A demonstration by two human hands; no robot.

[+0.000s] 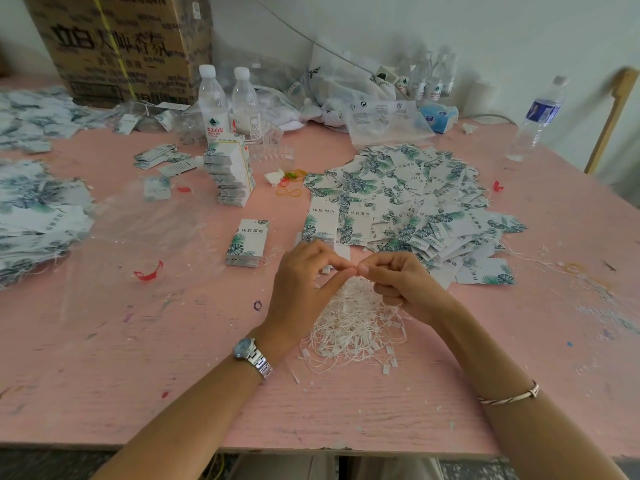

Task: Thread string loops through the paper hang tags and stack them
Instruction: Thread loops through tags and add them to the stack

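Note:
My left hand (304, 282) and my right hand (401, 285) meet fingertip to fingertip above a tangle of white string loops (349, 337) on the pink table (138, 341). Both pinch a thin white string between thumb and forefinger; a small white tag piece (341, 252) shows just behind the fingertips. A large loose heap of leaf-printed paper hang tags (408, 199) lies beyond the hands. A short neat stack of tags (247, 242) sits to the left of the hands.
A tall stack of tags (230, 176) stands mid-table, with water bottles (213, 98) behind it. More tag piles (34, 209) cover the left side. A cardboard box (121, 46), plastic bags (384, 119), a bottle (536, 119) at right and rubber bands (289, 192) lie about.

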